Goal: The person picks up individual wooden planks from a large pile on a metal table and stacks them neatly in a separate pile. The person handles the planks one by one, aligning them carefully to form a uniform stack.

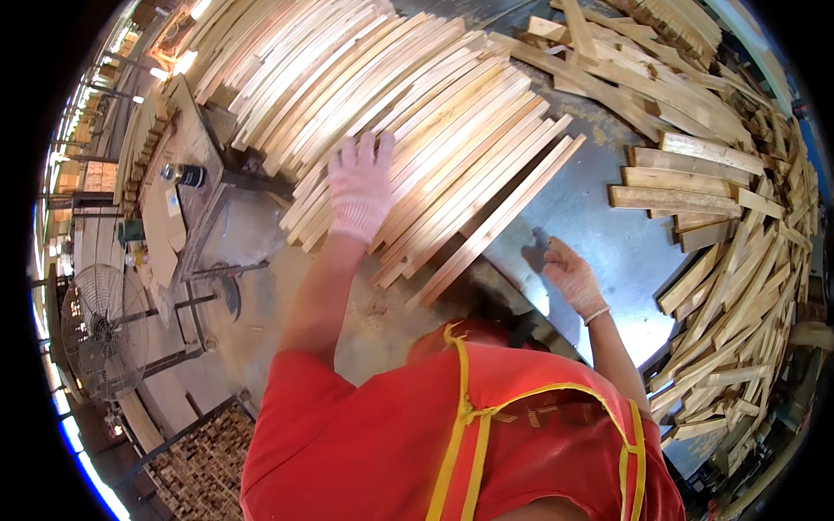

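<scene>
Many long pale wooden strips [452, 130] lie side by side in a broad row across the metal table [556, 243]. My left hand [360, 182], in a pale pink knit glove, rests on the strips near their left ends with its fingers stretched out. One strip [499, 221] at the row's right edge lies slightly apart from the others, with a dark gap beside it. Over the bare metal to the right of that strip is my right hand [572, 276], also gloved. Its fingers are partly curled, and no strip shows in it.
Shorter wood pieces [682, 182] are stacked at the right, beside a large heap of offcuts [730, 321]. More loose boards [608, 69] lie at the far right. On the left stand a side table [195, 200] with a dark can [182, 174] and a caged fan [102, 330].
</scene>
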Demonstrator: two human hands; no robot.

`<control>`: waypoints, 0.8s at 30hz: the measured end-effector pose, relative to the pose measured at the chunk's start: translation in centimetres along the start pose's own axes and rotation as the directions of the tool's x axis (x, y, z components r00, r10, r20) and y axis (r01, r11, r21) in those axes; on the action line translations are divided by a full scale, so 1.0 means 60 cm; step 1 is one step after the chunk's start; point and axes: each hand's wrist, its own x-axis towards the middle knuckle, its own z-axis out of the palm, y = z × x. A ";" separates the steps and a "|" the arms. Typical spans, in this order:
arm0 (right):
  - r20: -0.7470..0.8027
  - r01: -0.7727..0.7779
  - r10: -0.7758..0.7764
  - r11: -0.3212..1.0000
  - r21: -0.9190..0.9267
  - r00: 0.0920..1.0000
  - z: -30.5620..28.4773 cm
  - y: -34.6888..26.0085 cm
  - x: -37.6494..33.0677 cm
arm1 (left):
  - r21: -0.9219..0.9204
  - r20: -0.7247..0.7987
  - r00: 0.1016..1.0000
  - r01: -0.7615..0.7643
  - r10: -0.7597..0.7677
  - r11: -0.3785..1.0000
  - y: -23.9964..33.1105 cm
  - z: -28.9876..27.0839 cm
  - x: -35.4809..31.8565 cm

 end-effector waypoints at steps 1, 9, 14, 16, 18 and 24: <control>0.004 -0.012 0.012 0.997 0.072 1.000 0.006 0.001 0.008 | 0.020 -0.088 0.996 -0.017 0.019 1.000 -0.011 -0.005 -0.048; -0.007 0.202 -0.232 0.833 0.515 0.973 0.087 -0.058 0.119 | -0.527 0.703 0.612 0.790 -0.362 0.314 0.010 0.038 -0.380; 0.029 0.082 -0.104 0.904 0.419 0.994 0.081 -0.011 0.090 | -0.400 0.915 0.368 0.782 -0.164 -0.477 0.035 0.119 -0.356; 0.056 0.073 -0.101 0.924 0.374 0.993 0.063 -0.006 0.068 | -0.412 0.900 0.420 0.728 -0.117 -0.548 0.044 0.074 -0.309; 0.024 0.072 -0.088 0.922 0.380 0.996 0.038 -0.018 0.043 | -0.444 0.876 0.475 0.722 -0.087 -0.530 0.024 0.030 -0.294; -0.139 0.464 -0.501 0.855 -0.232 0.854 -0.007 -0.128 0.078 | -0.637 0.686 0.723 0.547 -0.077 -0.544 -0.003 -0.134 -0.211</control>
